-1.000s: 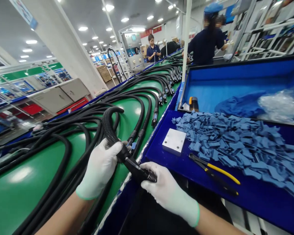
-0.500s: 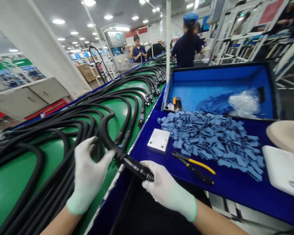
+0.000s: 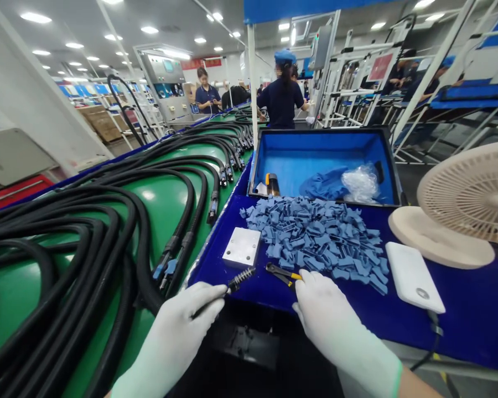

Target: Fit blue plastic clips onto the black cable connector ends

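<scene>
left hand (image 3: 172,326): white-gloved, grasping a black spring-tipped cable part (image 3: 240,280) above the near edge of the blue tray (image 3: 460,301) | right hand (image 3: 340,326): white-gloved, released, just beside yellow-handled pliers (image 3: 283,275) | left: black corrugated cables (image 3: 108,232) on a green bench (image 3: 161,193)

White knit gloves (image 3: 338,323) (green-edged cuffs (image 3: 396,378))

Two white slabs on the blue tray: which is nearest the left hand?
The square plate, left of the blue pieces; the other, longer, with a round mark, lies right of them by the fan.
</scene>
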`<state>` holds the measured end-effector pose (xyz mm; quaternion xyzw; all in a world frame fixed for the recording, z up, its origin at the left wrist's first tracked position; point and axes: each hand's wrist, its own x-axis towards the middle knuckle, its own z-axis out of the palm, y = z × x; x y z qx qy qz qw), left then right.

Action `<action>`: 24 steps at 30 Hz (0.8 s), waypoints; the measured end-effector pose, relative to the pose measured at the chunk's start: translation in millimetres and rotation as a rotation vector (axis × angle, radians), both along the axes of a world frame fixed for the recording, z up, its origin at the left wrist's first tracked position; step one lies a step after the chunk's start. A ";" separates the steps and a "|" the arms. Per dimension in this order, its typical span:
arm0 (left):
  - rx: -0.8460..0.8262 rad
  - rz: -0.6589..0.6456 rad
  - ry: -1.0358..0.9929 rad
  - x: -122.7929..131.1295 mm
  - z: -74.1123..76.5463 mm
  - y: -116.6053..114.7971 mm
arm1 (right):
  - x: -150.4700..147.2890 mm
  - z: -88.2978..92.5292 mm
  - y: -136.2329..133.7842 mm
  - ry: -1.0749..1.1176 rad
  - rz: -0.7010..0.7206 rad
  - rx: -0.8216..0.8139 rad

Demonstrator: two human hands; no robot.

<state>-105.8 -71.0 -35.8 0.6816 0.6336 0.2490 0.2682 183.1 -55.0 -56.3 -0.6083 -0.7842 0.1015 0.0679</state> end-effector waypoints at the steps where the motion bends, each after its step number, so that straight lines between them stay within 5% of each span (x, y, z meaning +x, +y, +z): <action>1: -0.062 0.051 -0.044 5.0 6.8 3.7 | 3.0 -6.8 1.9 -0.059 0.024 0.020; 4: -0.209 0.164 -0.166 15.4 25.9 15.5 | 7.1 -14.1 6.9 0.021 0.044 0.022; 9: -0.208 0.196 -0.322 13.7 44.5 27.5 | -2.2 3.1 13.1 0.441 -0.014 -0.127; 15: -0.167 0.131 -0.408 8.8 51.2 29.6 | -32.4 38.1 18.3 0.794 0.331 -0.172; 19: -0.176 0.092 -0.383 14.1 57.4 30.5 | -44.5 54.4 21.3 0.869 0.484 -0.157; 24: -0.183 0.071 -0.349 17.0 60.0 31.4 | -48.0 54.9 23.4 0.829 0.494 -0.118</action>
